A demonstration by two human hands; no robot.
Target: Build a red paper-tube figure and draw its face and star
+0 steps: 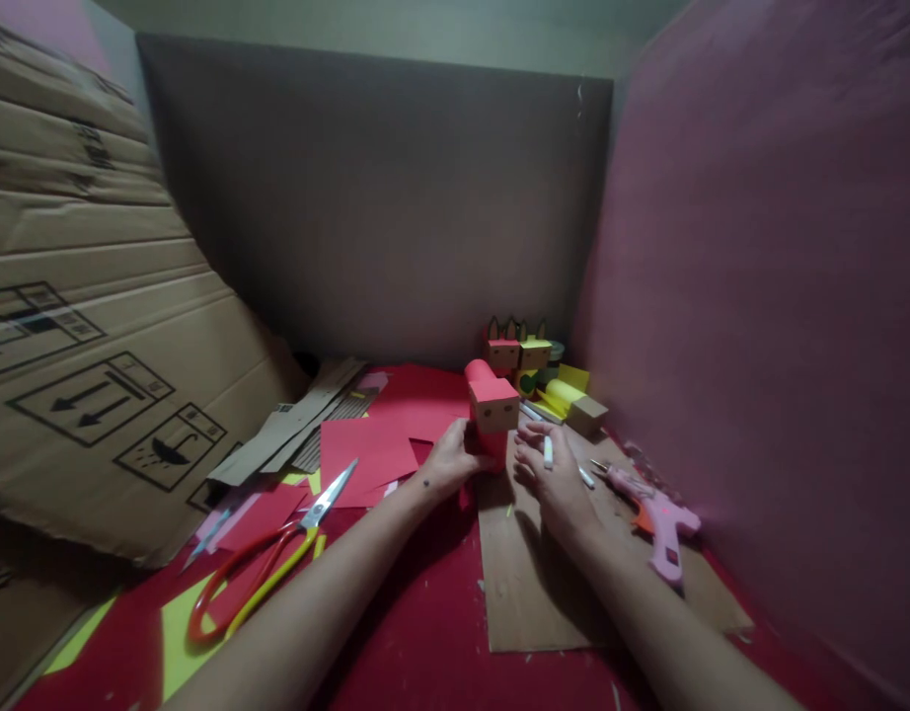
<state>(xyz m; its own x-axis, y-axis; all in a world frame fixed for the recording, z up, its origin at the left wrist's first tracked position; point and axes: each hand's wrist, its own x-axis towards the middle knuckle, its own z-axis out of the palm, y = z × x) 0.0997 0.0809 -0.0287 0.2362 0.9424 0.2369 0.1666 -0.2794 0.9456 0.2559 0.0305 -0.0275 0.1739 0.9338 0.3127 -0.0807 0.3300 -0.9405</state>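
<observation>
Found Held Upright Between Both Hands: Red Paper Figure [493, 419]

Noted at far left: printed cardboard panel [129, 296], then scissors [312, 519] lying with tips pointing away, then red sheets [366, 454].

Observed next: left hand [453, 462], pinching the figure's lower red body between thumb and fingers. Judged a sound hold for steadying. Advisable to press lightly and low, to avoid denting the paper and to leave the front uncovered. Better to turn the figure than to twist the wrist.

Located near the middle, by the far left corner of a cardboard sheet [533, 602]: the figure. Fitted with a box-shaped head, red on top, plain brown in front, marked with two dark eye-like spots. Backed by a red tube [479, 371]. Unable to tell how the base rests.

Seen behind: similar eared pair [533, 354], red and yellow.

Recorded rightward: right hand [557, 484], apart from the figure, loosely curled with white pen [548, 452] between the fingers. Unable to confirm firmness of grip.

Logged at far right: pink glue gun [658, 513].
</observation>
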